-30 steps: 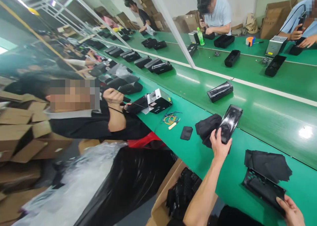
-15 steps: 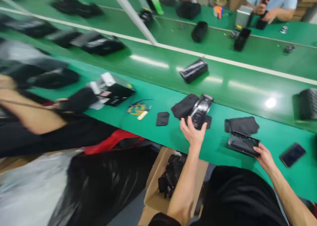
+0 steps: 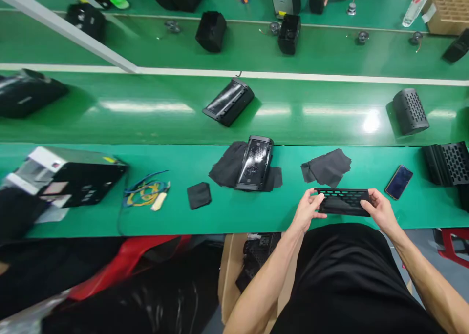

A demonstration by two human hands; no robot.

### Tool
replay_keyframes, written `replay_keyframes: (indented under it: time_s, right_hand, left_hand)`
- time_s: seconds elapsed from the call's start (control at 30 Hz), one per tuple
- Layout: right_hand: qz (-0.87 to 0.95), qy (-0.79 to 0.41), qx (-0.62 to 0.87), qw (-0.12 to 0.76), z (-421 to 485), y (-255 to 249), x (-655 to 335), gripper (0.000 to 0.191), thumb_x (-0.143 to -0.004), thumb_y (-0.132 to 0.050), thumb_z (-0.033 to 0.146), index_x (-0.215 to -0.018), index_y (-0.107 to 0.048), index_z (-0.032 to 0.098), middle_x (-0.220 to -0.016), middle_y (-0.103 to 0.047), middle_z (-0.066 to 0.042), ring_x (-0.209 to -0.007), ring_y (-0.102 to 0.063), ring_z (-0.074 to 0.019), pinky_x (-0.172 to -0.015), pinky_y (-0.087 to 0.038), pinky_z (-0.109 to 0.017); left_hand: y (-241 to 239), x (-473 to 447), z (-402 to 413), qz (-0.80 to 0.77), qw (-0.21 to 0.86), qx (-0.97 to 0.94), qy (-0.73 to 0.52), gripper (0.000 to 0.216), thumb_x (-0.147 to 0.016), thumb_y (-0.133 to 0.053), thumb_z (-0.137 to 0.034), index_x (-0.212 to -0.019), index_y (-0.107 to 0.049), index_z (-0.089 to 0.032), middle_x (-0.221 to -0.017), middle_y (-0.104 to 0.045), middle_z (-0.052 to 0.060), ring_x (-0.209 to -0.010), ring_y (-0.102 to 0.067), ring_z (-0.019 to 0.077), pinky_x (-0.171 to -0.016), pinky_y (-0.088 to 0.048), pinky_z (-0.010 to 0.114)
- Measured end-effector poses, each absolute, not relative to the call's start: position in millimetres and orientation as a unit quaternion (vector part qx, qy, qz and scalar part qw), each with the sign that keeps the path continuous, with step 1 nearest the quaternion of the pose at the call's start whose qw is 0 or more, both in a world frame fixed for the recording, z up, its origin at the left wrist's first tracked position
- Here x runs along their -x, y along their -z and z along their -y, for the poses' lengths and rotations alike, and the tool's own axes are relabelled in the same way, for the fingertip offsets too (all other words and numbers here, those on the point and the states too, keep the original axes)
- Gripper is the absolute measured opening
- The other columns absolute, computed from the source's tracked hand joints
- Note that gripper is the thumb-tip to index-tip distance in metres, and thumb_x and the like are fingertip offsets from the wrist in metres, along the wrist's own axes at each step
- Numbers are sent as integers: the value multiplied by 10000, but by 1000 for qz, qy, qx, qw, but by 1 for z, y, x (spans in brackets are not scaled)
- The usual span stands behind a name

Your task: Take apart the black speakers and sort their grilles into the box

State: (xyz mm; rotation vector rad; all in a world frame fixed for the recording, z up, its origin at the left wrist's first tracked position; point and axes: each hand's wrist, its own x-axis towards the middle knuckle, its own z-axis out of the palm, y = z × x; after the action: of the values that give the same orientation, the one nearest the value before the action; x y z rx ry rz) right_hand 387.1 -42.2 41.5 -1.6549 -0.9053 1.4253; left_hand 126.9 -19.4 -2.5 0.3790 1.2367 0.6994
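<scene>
- Your left hand (image 3: 307,209) and right hand (image 3: 383,211) were both closed on one thing, the slotted black plastic panel (image 3: 343,203), each pinching one of its short ends, thumbs on the side facing you.
- The panel lay directly between your hands, over the near edge of the green tabletop (image 3: 264,212), right in front of your body; you could not tell from this view whether it touched the surface.
- Its long axis ran crosswise, from one hand to the other, with a row of slots showing along the edge away from you.
- Neither hand was nearer to the panel, as both were on it; they stood apart by about its length.
- Just beyond the panel, the loose black sheets (image 3: 328,168) lay flat in an overlapping fan, ahead of your hands and closer to the left one.
- Farther out to the left of your left hand, the glossy black speaker housing (image 3: 255,163) rested on another spread of black sheets (image 3: 227,165), its long axis pointing mostly away from you; your left hand was clearly the nearer.
- Left of that lay a small black cloth stack (image 3: 199,195).
- Forward and right of your right hand, near it, the smartphone (image 3: 398,182) lay at a slant.
</scene>
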Motion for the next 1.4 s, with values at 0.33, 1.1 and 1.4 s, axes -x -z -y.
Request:
replay_keyframes:
  time_s: [0.33,1.1,1.4]
  right_hand:
    - [295,-589,650,379,37,-29,-390,449,-678,-927,517,-873,-622,251,-841,-730,-14,-792,-636,-221,-765,-512,-338]
    - [149,-688,625,338,29,-20,-387,505,-601,-964,507,-784,-589,224,-666,-611,47,-563,-484,-112,-535,-370,-241]
    - [149,-696,617,336,26,-19,-383,532,-610,-963,523,-772,-544,238,-628,-562,66,-529,-475,-109,-520,-382,-243]
  left_hand:
    - [-6,-130,22,-490,784,-193,-329,784,-558,-834,-141,-1320,-657,-197,-1096,-754,51,-745,-644,139,-561,-506,215]
    - [-12,-121,-3,-555,734,-274,-280,647,-686,-925,-652,-1039,-609,-211,-574,-606,-66,-418,-529,115,-380,-426,202]
    - [-12,-119,-13,-538,729,-255,-338,609,-688,-938,-662,-939,-709,-156,-832,-769,39,-719,-680,168,-706,-565,274]
